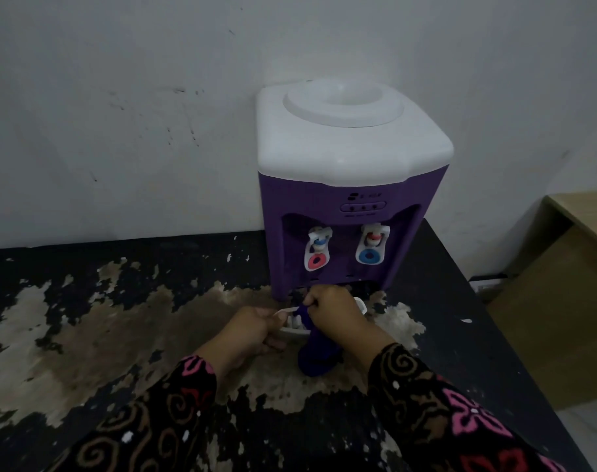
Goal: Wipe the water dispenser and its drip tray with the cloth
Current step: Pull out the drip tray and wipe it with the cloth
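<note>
1. Drip tray (292, 330) – white, pulled out below the purple water dispenser (344, 212); left hand (253, 330) closed on its edge.
2. Right hand (334, 315) fisted on the blue cloth (316, 359) – soft, limp; tray likely light, stiff – hold by rim.

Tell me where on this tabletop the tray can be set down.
Free: the worn black tabletop left of the purple-and-white water dispenser, up to the wall, and the strip along the right edge. Crowded: directly before the dispenser, where the left hand, right hand, white drip tray and dark blue cloth meet.
</note>
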### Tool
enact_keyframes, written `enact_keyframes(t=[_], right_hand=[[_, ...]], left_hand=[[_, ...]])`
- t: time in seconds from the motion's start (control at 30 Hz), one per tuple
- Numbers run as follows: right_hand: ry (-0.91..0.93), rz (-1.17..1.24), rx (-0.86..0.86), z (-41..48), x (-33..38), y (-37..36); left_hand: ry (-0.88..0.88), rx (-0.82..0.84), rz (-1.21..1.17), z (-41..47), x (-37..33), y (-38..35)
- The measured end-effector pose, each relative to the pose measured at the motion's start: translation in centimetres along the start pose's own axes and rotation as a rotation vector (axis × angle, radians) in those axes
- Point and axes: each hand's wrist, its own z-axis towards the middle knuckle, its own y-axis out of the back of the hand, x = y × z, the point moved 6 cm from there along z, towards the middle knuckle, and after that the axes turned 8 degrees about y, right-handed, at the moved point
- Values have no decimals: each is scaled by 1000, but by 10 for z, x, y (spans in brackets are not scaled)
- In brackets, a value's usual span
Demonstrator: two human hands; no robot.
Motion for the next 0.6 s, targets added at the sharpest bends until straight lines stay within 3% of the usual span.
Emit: enact_keyframes(t=[0.3,0.5,0.6], right_hand=[[-128,-118,223,-8,2,-17],[-132,-157,161,-7,7,-9],[-92,-190,233,-10,9,-13]], left_hand=[[-40,-14,-13,-2,1,-2],[-58,-7,-56,-5,-5,-3],[-62,0,-29,-5,-3,-2]])
